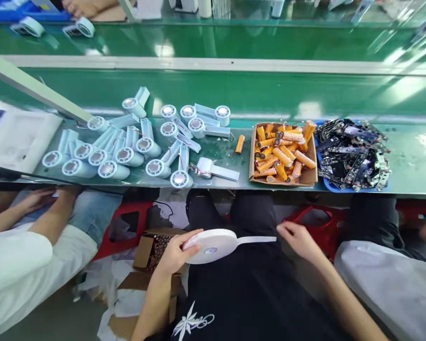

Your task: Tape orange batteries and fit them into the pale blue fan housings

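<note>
My left hand (pixel 180 253) grips a wide, flat roll of white tape (pixel 220 241) by its left edge, in front of my dark shirt. From the roll a loose strip of tape (pixel 257 239) sticks out to the right. Just beyond the strip's free end is my right hand (pixel 300 240), with thumb and fingers pinched together. Whether anything small is between those fingertips is hidden. On the bench ahead lies a pale blue handheld fan housing (pixel 206 166), with a small circuit board at its left end. A single orange battery cell (pixel 240 144) rests behind it.
Several light blue fan housings (pixel 115 169) cover the bench's left part. A cardboard box (pixel 252 161) holds orange cells; beside it a blue tray (pixel 335 187) is heaped with circuit boards. Co-workers sit at left (pixel 17 270) and right (pixel 386 284). A green conveyor belt (pixel 270 92) runs behind.
</note>
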The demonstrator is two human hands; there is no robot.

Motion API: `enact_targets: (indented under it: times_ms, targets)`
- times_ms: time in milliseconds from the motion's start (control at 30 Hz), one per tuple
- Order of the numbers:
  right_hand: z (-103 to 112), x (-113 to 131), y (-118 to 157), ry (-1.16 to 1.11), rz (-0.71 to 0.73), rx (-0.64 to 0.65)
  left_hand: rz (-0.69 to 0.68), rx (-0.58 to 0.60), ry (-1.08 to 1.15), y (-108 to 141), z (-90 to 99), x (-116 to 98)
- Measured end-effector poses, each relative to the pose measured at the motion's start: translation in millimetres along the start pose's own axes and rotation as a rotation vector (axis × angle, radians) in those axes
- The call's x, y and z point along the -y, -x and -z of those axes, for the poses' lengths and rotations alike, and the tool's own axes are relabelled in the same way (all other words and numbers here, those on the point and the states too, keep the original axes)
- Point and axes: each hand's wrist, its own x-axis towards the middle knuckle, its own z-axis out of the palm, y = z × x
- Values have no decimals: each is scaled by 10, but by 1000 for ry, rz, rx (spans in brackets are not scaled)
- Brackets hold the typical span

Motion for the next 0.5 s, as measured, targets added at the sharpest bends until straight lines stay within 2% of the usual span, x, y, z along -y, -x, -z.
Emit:
enact_targets:
  times_ms: [100,133,167,200,233,333,400,433,500]
  targets:
    - [30,902,-724,418,581,63,-53,64,44,-179,19,-187]
    - [-38,1231,-1029,564,734,116,-73,119,60,-285,18,-299]
    - [-138,1540,-1344,759,811,209,-94,176,78,-396,11,-416]
    - [-257,1813,-1652,978,810,294,-115,230,96,-501,0,-529]
    - [-382,2040,-1941,1187,731,384,-138,277,115,-593,-14,-629]
    - [-649,2430,-2577,1373,508,487,-194,370,149,-735,-64,-812]
    - [-664,2488,-2731,1401,441,549,-195,377,152,-715,-89,-832]
    - [-627,2475,-2712,1374,462,586,-185,361,151,-676,-97,-822]
    - [-502,2388,-2493,1186,588,648,-150,308,132,-562,-106,-787]
